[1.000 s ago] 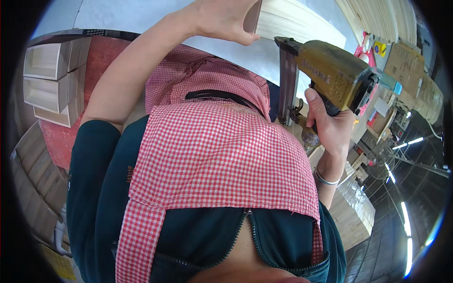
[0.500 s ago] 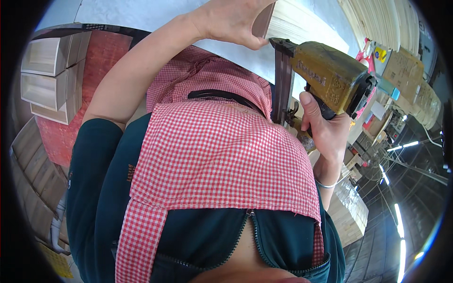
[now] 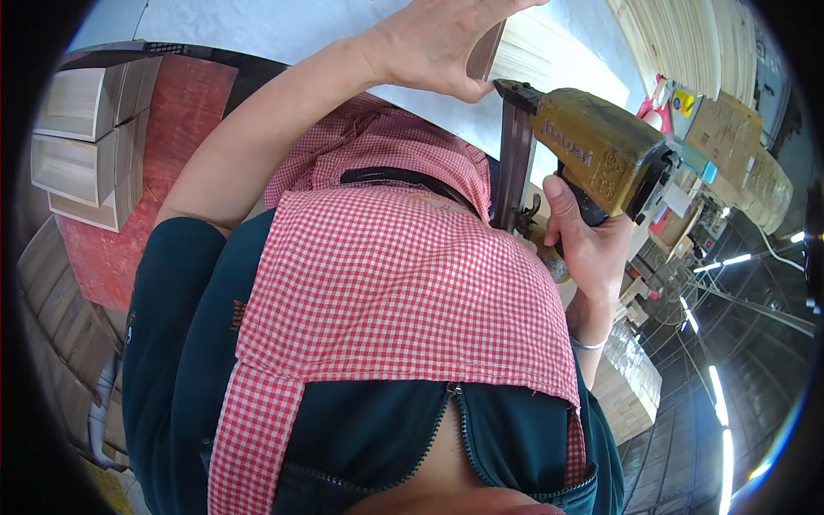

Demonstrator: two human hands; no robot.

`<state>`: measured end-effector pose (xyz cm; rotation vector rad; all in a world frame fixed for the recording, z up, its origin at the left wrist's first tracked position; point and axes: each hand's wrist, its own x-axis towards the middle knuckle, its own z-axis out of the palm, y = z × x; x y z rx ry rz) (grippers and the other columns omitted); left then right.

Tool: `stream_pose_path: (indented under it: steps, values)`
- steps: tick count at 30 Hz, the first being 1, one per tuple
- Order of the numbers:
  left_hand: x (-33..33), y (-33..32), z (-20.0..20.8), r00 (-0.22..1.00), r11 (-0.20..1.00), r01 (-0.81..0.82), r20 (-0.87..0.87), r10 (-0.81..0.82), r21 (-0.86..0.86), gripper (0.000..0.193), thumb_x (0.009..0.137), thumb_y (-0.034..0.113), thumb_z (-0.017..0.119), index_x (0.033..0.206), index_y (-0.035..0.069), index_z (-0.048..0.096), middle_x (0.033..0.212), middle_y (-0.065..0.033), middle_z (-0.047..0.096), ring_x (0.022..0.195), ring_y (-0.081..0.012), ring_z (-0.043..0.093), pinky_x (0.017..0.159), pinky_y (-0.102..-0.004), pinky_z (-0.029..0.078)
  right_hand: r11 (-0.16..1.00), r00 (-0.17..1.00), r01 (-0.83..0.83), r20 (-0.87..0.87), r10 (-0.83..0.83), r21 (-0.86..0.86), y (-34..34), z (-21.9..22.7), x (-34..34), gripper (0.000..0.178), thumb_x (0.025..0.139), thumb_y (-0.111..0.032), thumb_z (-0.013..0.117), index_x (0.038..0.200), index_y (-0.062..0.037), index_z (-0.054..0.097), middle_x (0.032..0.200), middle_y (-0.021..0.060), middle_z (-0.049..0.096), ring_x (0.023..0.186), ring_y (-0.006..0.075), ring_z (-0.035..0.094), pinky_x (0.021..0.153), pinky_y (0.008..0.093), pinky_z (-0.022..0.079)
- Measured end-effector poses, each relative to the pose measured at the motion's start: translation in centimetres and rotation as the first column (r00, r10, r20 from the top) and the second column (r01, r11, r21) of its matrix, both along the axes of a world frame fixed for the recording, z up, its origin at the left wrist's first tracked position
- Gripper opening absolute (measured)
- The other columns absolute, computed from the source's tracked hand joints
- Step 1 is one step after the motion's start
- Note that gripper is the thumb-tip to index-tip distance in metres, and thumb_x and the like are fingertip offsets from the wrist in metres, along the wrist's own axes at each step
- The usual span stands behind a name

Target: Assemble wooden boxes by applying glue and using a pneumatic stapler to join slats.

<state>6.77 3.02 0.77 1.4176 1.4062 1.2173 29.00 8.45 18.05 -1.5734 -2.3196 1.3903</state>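
Note:
My right hand [image 3: 592, 249] is wrapped around the handle of a worn yellow-brown nail gun [image 3: 592, 142] with a dark magazine. The gun's nose points left and sits at the near corner of a pale wooden piece [image 3: 558, 60] with a brown side face, close to my left thumb tip. Whether the nose touches the wood, I cannot tell. My left hand [image 3: 433, 47] spans the left end of that wooden piece, its thumb on the near side and its fingers on the far side. The fingertips are partly cut off by the upper edge.
The wood lies on a light table [image 3: 249, 26]. Stacked pale boards [image 3: 674, 43] stand at the far right, near a cardboard box [image 3: 725, 133]. On the left, pale wooden boxes [image 3: 73, 103] are stacked on a red surface [image 3: 193, 112].
The nail gun, both hands and the wood sit slightly lower in view. The left hand keeps its place at the wood's end, and the right hand still grips the gun.

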Motion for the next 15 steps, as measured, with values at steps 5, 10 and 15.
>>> stream_pose_path:
  steps: [5, 10, 15]
  values:
    - [0.4, -0.5, -0.2, 0.992, 0.992, -0.104, -0.072, 0.108, 0.065, 0.112, 0.066, 0.029, 0.076, 0.156, 0.002, 0.015, 0.14, -0.0307, 0.034, 0.123, -0.045, 0.044, 0.106, -0.0486, 0.042, 0.999, 1.0, -0.006, -0.017, 0.007, 0.045, 0.6, 0.2, -1.6, 0.029, 0.085, -0.014, 0.081, 0.103, 0.0015, 0.065, 0.068, 0.0049, 0.064, 0.046, 0.01, 0.054, 0.041, 0.0207, 0.042]
    - [0.8, -0.5, -1.2, 0.978, 0.978, -0.168, -0.103, 0.181, 0.128, 0.114, 0.067, 0.031, 0.076, 0.157, 0.002, 0.012, 0.147, -0.0334, 0.029, 0.133, -0.0484, 0.037, 0.11, -0.052, 0.038, 0.994, 0.999, -0.05, 0.018, 0.048, 0.099, 1.5, -0.1, -3.1, 0.027, 0.087, -0.016, 0.08, 0.101, 0.0018, 0.065, 0.065, 0.0045, 0.062, 0.044, 0.01, 0.053, 0.039, 0.021, 0.042]
    - [0.8, -0.3, -1.6, 0.975, 0.97, -0.184, -0.094, 0.2, 0.16, 0.115, 0.068, 0.033, 0.076, 0.157, 0.003, 0.01, 0.151, -0.0344, 0.024, 0.137, -0.0497, 0.033, 0.113, -0.0541, 0.036, 0.99, 0.994, -0.097, 0.05, 0.092, 0.101, 1.6, -0.1, -3.9, 0.025, 0.089, -0.016, 0.078, 0.1, 0.0018, 0.065, 0.061, 0.0044, 0.06, 0.043, 0.0102, 0.051, 0.038, 0.0212, 0.041]
